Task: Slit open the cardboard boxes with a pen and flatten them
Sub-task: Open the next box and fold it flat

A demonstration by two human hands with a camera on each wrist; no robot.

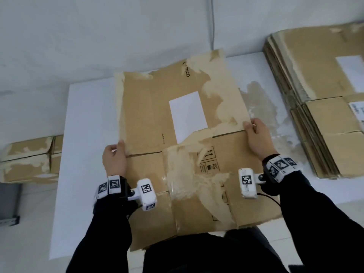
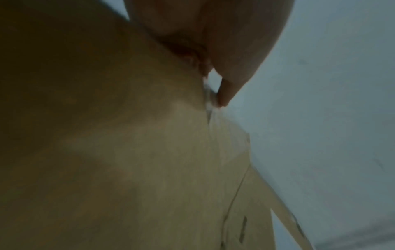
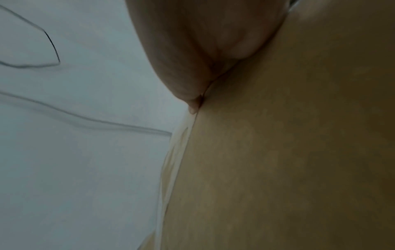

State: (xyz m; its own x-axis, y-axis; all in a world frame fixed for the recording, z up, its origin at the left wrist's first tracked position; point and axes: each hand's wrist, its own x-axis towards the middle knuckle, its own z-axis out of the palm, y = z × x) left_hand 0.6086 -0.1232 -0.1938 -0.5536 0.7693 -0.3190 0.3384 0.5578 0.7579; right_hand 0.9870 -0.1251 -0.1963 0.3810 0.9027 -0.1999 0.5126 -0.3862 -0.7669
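— In the middle of the frame, what lies on the white table?

— A flattened cardboard box, spread open and reaching from the upper centre down to the bottom edge, where it overhangs the table toward the person. It has a white label near its centre, pale torn patches where tape was stripped, and small printed symbols lower down.

— And the hands?

— The left hand grips the box's left edge at a fold line, thumb on top and fingers curled under. The right hand grips the right edge at the same fold, thumb on the top face. The wrist views are dim, but each shows fingers clamped against the cardboard edge; the right one shows the same.

— What else is around?

— At the upper right, a stack of flattened boxes lies apart from the held one. At the left edge sit two closed boxes beside the table. A clear scrap of tape lies on the table just past the right hand. Both sleeves are dark.
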